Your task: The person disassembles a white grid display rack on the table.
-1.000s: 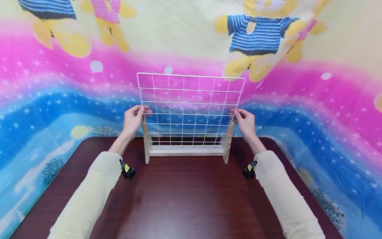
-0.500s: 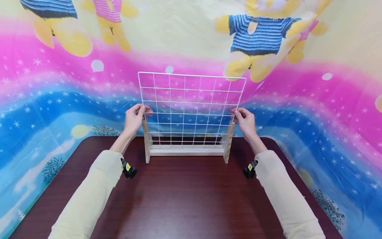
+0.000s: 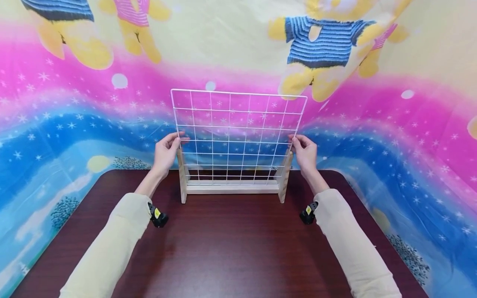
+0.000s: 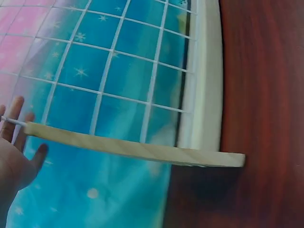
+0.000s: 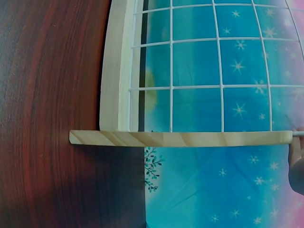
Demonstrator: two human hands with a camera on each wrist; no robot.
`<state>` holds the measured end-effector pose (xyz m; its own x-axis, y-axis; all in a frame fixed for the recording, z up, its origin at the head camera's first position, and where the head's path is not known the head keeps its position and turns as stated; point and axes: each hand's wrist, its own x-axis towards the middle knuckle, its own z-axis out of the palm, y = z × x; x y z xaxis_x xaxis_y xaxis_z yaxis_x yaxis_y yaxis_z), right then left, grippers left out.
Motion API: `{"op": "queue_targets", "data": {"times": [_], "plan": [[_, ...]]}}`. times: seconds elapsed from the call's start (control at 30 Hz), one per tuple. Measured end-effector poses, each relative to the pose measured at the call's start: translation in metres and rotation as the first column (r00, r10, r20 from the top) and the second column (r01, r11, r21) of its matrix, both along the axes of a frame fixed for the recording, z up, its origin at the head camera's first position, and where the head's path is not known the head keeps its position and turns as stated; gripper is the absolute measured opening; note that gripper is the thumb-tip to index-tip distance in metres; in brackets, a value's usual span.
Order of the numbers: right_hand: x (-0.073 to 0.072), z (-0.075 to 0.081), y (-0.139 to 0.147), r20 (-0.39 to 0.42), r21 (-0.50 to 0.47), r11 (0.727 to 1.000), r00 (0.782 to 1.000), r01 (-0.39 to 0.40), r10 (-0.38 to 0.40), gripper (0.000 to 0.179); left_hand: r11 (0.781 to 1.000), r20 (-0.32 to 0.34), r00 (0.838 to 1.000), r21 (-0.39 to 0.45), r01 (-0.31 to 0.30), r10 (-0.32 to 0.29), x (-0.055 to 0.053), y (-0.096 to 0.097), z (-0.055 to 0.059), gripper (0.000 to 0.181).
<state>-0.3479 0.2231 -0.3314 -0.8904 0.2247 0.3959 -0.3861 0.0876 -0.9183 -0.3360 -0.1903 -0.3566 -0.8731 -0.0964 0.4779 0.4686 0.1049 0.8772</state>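
A white wire grid panel (image 3: pixel 234 142) stands upright in a pale wooden stand (image 3: pixel 232 189) on the table. At the panel's left edge, just above the stand's left side piece (image 4: pixel 133 148), is my left hand (image 3: pixel 165 154). Its fingers are spread and extend behind the edge wire; the left wrist view shows the thumb apart from it. Across from it, my right hand (image 3: pixel 306 154) pinches the panel's right edge wire between thumb and fingers, above the right side piece (image 5: pixel 180 138). Most of that hand lies outside the right wrist view.
The dark reddish-brown table (image 3: pixel 231 244) extends in front of the stand. Close behind and around it hangs a colourful cloth (image 3: pixel 231 49) with bears and snowflakes. A small black camera (image 3: pixel 158 216) sits at the left wrist, another (image 3: pixel 308 213) at the right.
My left fingers have loosened and spread at the panel's edge. Both wrists have shifted slightly, while the panel and stand have stayed in place.
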Motion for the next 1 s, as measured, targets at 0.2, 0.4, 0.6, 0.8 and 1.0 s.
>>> {"op": "queue_targets", "data": {"times": [0.2, 0.4, 0.6, 0.8, 1.0], "plan": [[-0.001, -0.002, -0.003, -0.029, 0.013, 0.999, 0.999, 0.031, -0.031, 0.027, 0.998, 0.069, 0.996, -0.01, 0.063, -0.062, 0.0, -0.016, -0.034, 0.04], [-0.002, -0.004, -0.003, -0.045, 0.032, 0.997, 0.997, 0.071, -0.07, 0.027, 0.981, 0.164, 0.974, -0.09, 0.172, -0.155, 0.002, -0.024, -0.053, 0.057], [0.0, -0.007, -0.003, -0.014, 0.033, 0.998, 0.998, 0.055, -0.055, 0.027, 0.969, 0.239, 0.946, -0.057, 0.239, -0.219, -0.008, -0.022, -0.066, 0.064], [0.001, -0.008, -0.004, 0.01, 0.056, 0.998, 0.999, 0.03, -0.031, 0.028, 0.967, 0.212, 0.95, 0.153, 0.201, -0.231, -0.021, -0.015, -0.078, 0.056], [0.002, -0.003, -0.001, 0.003, 0.044, 0.999, 1.0, 0.027, -0.027, 0.027, 0.949, 0.093, 0.967, 0.232, 0.212, -0.239, -0.028, -0.004, -0.079, 0.045]]}}
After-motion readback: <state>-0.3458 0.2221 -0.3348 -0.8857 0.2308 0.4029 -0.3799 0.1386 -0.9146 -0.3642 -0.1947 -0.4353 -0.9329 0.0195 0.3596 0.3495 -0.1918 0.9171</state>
